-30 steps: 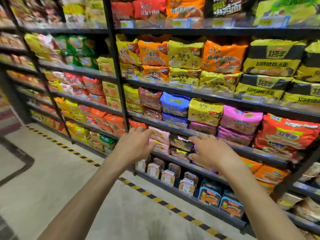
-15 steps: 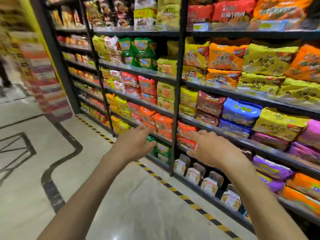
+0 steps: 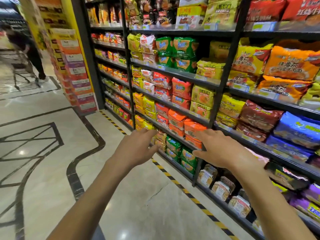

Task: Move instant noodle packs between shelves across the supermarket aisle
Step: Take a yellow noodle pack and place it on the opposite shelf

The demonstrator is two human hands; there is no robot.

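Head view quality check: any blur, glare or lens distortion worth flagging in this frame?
Head view: motion blur smears the person with the cart and the yellow end display; lights glare off the polished floor; wide-angle bending tilts the shelf uprights; the left hand, right hand and nearby orange packs are fairly sharp.

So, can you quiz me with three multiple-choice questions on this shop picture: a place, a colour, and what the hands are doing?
1. Where is the shopping trolley? A) far left B) on a shelf C) far right
2. The striped floor tape is: A) red-white B) yellow-black C) blue
3. The left hand and right hand are: A) gripping packs B) fists C) open, empty
Answers: A, it stands at the picture's left edge; B, its stripes alternate those colours; C, fingers straight, nothing held.
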